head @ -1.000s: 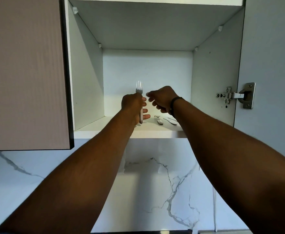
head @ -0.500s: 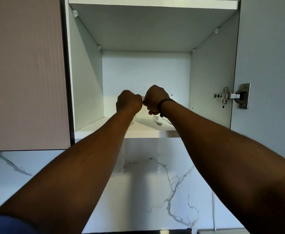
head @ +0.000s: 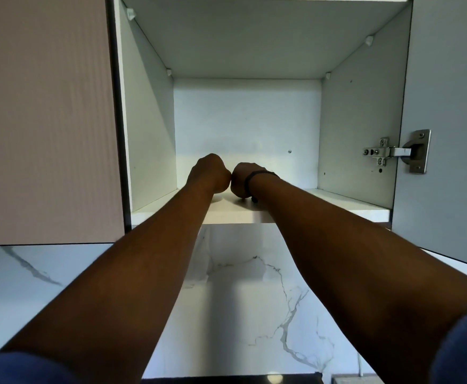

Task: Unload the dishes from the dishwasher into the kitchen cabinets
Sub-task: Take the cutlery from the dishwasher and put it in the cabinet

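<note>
At the left of the frame, the closed pink cabinet door (head: 44, 117) is filling the upper corner, and beneath it the marble wall (head: 240, 300) is running across the lower half. Your left arm is stretching up from the lower left, its blue sleeve (head: 19, 370) just showing at the bottom edge, and your left hand (head: 210, 173) is sitting at the middle of the frame, low inside the open cabinet (head: 149, 134). You are showing the back of that hand, knuckles bunched as in a fist; the fingers are turned away from the camera, so whether they are gripping anything cannot be told. Just to its right, your right hand (head: 242, 180) is touching the left one, also knuckles up, resting down on the white shelf (head: 226, 216), with a dark wristband (head: 251, 178) round the wrist. Its fingers are hidden too, so their state cannot be told. No cutlery or dish is showing in view; anything on the shelf is lying behind your hands. Further right, the metal hinge (head: 398, 153) is joining the cabinet wall to the open grey door (head: 448, 106) at the right edge.
</note>
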